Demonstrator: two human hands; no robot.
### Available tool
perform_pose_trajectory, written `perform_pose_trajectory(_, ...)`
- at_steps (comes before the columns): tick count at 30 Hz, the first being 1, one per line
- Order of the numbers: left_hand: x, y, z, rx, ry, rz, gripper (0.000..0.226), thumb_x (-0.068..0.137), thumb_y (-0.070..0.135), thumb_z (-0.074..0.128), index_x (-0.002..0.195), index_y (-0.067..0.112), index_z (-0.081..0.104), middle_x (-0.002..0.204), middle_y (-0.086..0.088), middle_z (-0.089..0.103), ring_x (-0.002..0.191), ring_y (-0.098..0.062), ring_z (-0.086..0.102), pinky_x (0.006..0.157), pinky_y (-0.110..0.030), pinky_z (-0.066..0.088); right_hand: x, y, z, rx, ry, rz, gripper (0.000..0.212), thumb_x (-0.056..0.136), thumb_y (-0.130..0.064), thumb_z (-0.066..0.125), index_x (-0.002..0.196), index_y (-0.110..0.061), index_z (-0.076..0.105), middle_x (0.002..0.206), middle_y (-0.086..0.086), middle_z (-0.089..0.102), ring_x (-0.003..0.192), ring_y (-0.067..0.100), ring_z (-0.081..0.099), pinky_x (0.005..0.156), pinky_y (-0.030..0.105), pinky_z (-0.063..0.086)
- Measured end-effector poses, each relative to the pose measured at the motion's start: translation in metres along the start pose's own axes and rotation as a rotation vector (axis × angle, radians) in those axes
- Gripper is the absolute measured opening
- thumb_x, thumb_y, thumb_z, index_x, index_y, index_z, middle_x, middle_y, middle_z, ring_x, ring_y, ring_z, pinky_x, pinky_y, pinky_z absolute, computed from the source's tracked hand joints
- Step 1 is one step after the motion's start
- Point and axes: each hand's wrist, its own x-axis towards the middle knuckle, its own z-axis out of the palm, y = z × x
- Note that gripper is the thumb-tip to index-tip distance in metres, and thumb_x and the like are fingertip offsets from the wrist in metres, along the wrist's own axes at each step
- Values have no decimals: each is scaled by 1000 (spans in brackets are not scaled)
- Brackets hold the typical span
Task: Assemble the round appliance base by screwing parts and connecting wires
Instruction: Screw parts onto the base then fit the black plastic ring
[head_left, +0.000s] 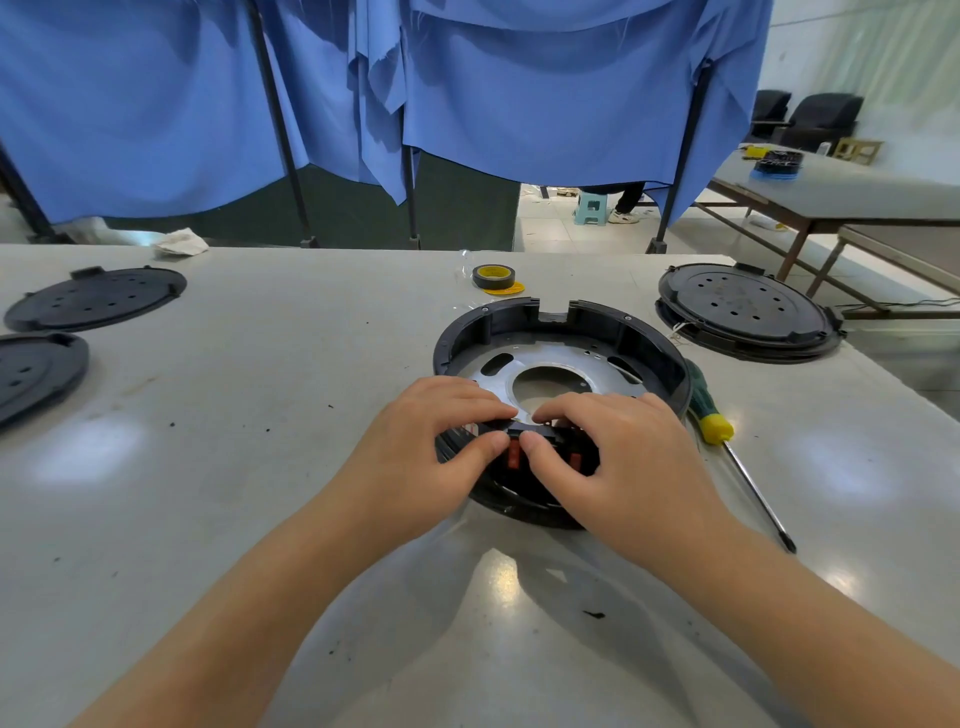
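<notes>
Black base (563, 332) rim under hands (524, 452)

Person, two forearms in view: both bare, no sleeves visible. Left hand (434, 447) and right hand (618, 457): ungloved, no rings, no watch, short nails.

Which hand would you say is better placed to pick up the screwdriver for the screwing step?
The right hand, probably. The screwdriver lies just right of the round base, close beside that hand, while the left hand would have to cross over the base.
</notes>
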Motion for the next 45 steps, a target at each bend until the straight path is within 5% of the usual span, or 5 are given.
perform_pose_trajectory(15,-5,0,6,58,51,77,33,71,20,67,103,20,73,101,29,57,107,-2,54,96,-19,42,-2,-5,1,-114,-38,24,40,75,-51,51,102,-26,67,83,-13,65,81,12,59,79,29,37)
perform_pose_trajectory(29,-2,1,2,47,31,58,24,80,25,64,101,20,76,100,14,70,104,1,54,92,-10,39,-3,-1,2,-63,9,-3,37,84,-53,47,100,-28,70,82,-14,68,80,10,59,75,27,34)
perform_pose_trajectory(33,-1,-4,-2,27,-31,76,22,87,14,68,107,21,74,102,25,62,110,6,50,95,-4,33,-1,6,-2,33,10,-61,47,86,-56,46,116,-26,66,97,-14,68,92,6,59,86,25,36)
perform_pose_trajectory(41,0,-23,-15,42,-61,-28,26,91,15,63,113,27,70,123,18,61,131,7,37,101,1,20,17,59,-25,33,21,-31,35,88,-29,41,100,-18,71,100,-7,66,108,13,53,102,34,34)
perform_pose_trajectory(45,-1,-25,-17,-6,-39,-74,20,86,42,64,104,36,69,122,26,57,129,15,32,96,5,18,20,78,-28,100,-127,-20,34,84,-34,42,103,-25,70,110,-13,64,129,3,38,108,24,25)
